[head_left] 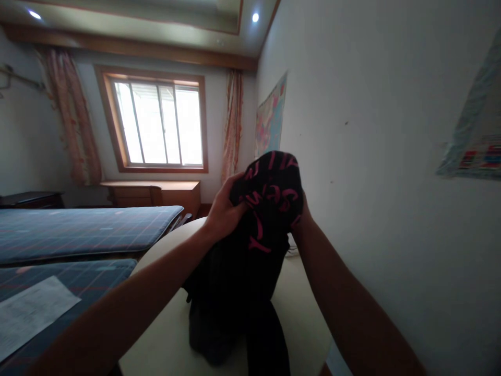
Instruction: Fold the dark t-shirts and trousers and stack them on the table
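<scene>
A black garment (270,203) with pink lettering is bunched up between my two hands, in the middle of the head view. Its lower part hangs down over a pale rounded surface, and long dark pieces like sleeves trail toward me. My left hand (227,209) grips the cloth at its left edge, thumb in front. On the opposite edge, my right hand (303,215) is closed on the cloth, with most of its fingers hidden behind it. The exact kind of garment cannot be made out.
The pale rounded surface (156,308) is below the cloth. To the left are dark plaid mattresses (90,230), with a paper sheet (35,313) on the nearer one. A white wall (371,156) runs close on the right. A wooden desk (180,192) stands under the window.
</scene>
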{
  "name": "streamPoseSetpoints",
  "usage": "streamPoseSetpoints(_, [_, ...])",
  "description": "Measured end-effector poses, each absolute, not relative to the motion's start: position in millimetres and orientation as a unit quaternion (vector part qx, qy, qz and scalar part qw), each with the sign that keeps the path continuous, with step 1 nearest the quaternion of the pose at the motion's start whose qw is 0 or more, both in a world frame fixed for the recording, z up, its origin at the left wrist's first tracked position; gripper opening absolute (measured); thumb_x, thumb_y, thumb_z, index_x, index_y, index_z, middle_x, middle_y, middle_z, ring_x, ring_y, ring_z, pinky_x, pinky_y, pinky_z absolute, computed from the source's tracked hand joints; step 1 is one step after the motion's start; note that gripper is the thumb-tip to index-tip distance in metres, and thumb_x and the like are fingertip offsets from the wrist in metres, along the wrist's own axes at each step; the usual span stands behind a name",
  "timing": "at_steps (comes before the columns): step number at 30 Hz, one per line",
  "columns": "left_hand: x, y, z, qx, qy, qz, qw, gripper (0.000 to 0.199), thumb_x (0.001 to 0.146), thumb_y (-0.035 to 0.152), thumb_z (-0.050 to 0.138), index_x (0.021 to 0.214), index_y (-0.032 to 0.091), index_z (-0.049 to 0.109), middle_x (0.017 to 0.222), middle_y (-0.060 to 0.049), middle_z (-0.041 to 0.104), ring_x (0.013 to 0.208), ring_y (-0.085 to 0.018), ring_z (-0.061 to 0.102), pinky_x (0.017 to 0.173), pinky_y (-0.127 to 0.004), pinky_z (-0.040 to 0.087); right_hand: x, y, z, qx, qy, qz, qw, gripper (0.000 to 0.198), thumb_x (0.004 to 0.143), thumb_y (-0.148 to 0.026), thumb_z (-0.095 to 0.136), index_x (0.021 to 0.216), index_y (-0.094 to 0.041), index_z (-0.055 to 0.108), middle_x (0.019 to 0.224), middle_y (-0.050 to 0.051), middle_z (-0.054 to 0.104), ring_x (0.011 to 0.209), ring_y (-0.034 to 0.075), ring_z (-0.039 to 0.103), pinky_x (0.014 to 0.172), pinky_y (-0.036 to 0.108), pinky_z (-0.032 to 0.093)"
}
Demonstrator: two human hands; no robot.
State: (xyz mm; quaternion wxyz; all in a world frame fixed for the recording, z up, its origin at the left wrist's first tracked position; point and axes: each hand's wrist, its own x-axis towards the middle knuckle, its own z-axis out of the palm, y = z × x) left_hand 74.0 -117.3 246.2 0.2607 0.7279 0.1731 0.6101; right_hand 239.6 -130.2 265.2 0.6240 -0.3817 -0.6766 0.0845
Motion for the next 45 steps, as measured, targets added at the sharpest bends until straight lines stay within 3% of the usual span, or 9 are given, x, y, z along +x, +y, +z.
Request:
streamPoseSetpoints(6, [20, -89, 297, 0.604, 0.187, 0.773, 0.047, 0.057, 0.079, 0.025, 0.072, 0.131, 0.025, 0.048, 0.128, 0.000, 0.061, 0.119, -0.021, 0.056, 0.106, -0.034, 0.044, 238, -133, 246, -0.300, -0.724, 0.206, 0.586, 0.057, 0.095, -0.058, 0.041, 0.147, -0.037, 0.031, 0.151, 0.004, 0.043, 0.137, 0.022, 0.043, 0.106, 0.048, 0.041])
streamPoseSetpoints(9, [4, -81, 309, 0.583, 0.177, 0.793, -0.008, 0.052, 0.083, 0.023, 0.070, 0.129, 0.024, 0.047, 0.128, 0.003, 0.059, 0.121, -0.019, 0.053, 0.111, -0.035, 0.039, 240, -130, 224, -0.297, -0.774, 0.272, 0.488, 0.097, 0.074, -0.053, 0.075, 0.152, -0.041, 0.019, 0.160, 0.006, 0.026, 0.142, 0.026, 0.035, 0.110, 0.051, 0.037])
streamPoseSetpoints(11, [0, -78, 308, 0.590, 0.199, 0.783, -0.019, 0.051, 0.084, 0.023, 0.069, 0.129, 0.023, 0.046, 0.129, 0.003, 0.058, 0.123, -0.018, 0.052, 0.112, -0.035, 0.037, 239, -124, 208, -0.307, -0.790, 0.318, 0.425, 0.113, 0.064, -0.041, 0.085, 0.152, -0.042, 0.015, 0.159, 0.009, 0.027, 0.133, 0.027, 0.046, 0.105, 0.050, 0.043])
streamPoseSetpoints(15, [0, -74, 276, 0.644, 0.278, 0.712, 0.019, 0.058, 0.078, 0.027, 0.071, 0.131, 0.021, 0.047, 0.129, -0.002, 0.060, 0.118, -0.021, 0.056, 0.108, -0.034, 0.041, 250, -104, 179, -0.354, -0.783, 0.381, 0.342, 0.055, 0.078, -0.026, 0.071, 0.130, -0.022, 0.054, 0.119, 0.010, 0.067, 0.094, 0.019, 0.068, 0.085, 0.038, 0.055])
streamPoseSetpoints(18, [0, -75, 231, 0.761, 0.319, 0.558, 0.090, 0.058, 0.079, 0.029, 0.065, 0.134, 0.019, 0.048, 0.125, -0.006, 0.063, 0.113, -0.023, 0.060, 0.102, -0.034, 0.046, 277, -82, 158, -0.472, -0.749, 0.313, 0.344, 0.016, 0.084, -0.015, 0.053, 0.095, -0.013, 0.065, 0.095, 0.009, 0.073, 0.081, 0.016, 0.070, 0.076, 0.030, 0.055])
streamPoseSetpoints(21, [2, -77, 183, 0.858, 0.344, 0.362, 0.119, 0.064, 0.075, 0.025, 0.062, 0.137, 0.022, 0.048, 0.132, -0.007, 0.061, 0.121, -0.027, 0.057, 0.108, -0.039, 0.041, 315, -59, 130, -0.650, -0.671, 0.136, 0.330, 0.022, 0.085, -0.011, 0.049, 0.100, -0.013, 0.065, 0.097, 0.008, 0.074, 0.084, 0.015, 0.070, 0.078, 0.025, 0.053])
streamPoseSetpoints(30, [12, -66, 119, 0.886, 0.439, 0.139, 0.058, 0.066, 0.079, 0.040, 0.058, 0.142, 0.022, 0.048, 0.151, -0.011, 0.041, 0.135, -0.033, 0.043, 0.114, -0.045, 0.033, 388, -10, 43, -0.782, -0.553, 0.035, 0.285, 0.050, 0.086, -0.021, 0.056, 0.134, -0.008, 0.053, 0.132, 0.023, 0.058, 0.124, 0.029, 0.055, 0.104, 0.036, 0.039])
streamPoseSetpoints(40, [44, -57, 104, 0.889, 0.439, 0.104, 0.077, 0.080, 0.076, 0.043, 0.059, 0.148, 0.017, 0.038, 0.149, -0.015, 0.044, 0.135, -0.035, 0.043, 0.113, -0.048, 0.034, 399, 3, 11, -0.803, -0.496, 0.004, 0.332, 0.025, 0.092, -0.027, 0.049, 0.097, -0.014, 0.069, 0.105, 0.018, 0.068, 0.103, 0.029, 0.063, 0.089, 0.040, 0.044])
streamPoseSetpoints(45, [26, -57, 128, 0.899, 0.402, 0.075, 0.156, 0.092, 0.082, 0.050, 0.056, 0.157, 0.020, 0.011, 0.162, -0.016, 0.016, 0.148, -0.036, 0.015, 0.118, -0.053, 0.018, 403, -2, 59, -0.768, -0.470, -0.024, 0.434, 0.033, 0.096, -0.030, 0.035, 0.112, -0.013, 0.057, 0.098, 0.015, 0.069, 0.087, 0.024, 0.064, 0.079, 0.034, 0.045])
